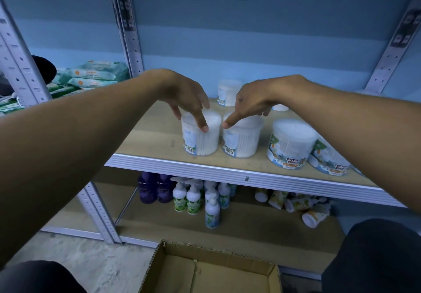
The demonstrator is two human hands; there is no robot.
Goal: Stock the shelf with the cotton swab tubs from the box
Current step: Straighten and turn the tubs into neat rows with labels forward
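Nearest cam: cardboard box [211, 272], flaps open, bottom centre, no tubs visible in the part shown; dark-clothed knees at both lower corners. Above it, wooden shelf [155, 137] w/ ribbed metal front edge, carrying the cotton swab tubs. Left hand [184, 94] over left front tub [201, 136], wrist high, fingers splayed loosely & pointing down; index tip touching the lid near its front rim, another fingertip at the lid's left edge, not wrapped round the tub, so more resting/pressing than gripping. Right hand [252, 101] over the neighbouring tub [241, 140], index finger stretched out left w/ tip on the lid's left rim, close to the left hand's index tip; other fingers curled under loosely, holding nothing that can be seen. These two tubs upright, just beside each other, barcodes facing front, near shelf edge. Right of them, two more tubs w/ "COTTON BUDS" labels [291, 146], [328, 160], second partly behind right forearm. Further back, another tub [229, 92] near back wall, plus a white lid-like shape [280, 108] behind right hand, unclear what. Lower shelf: purple bottles [155, 187], white pump bottles [193, 198], tipped-over tubes [303, 203]. Left bay: wipe packs [91, 76] stacked.
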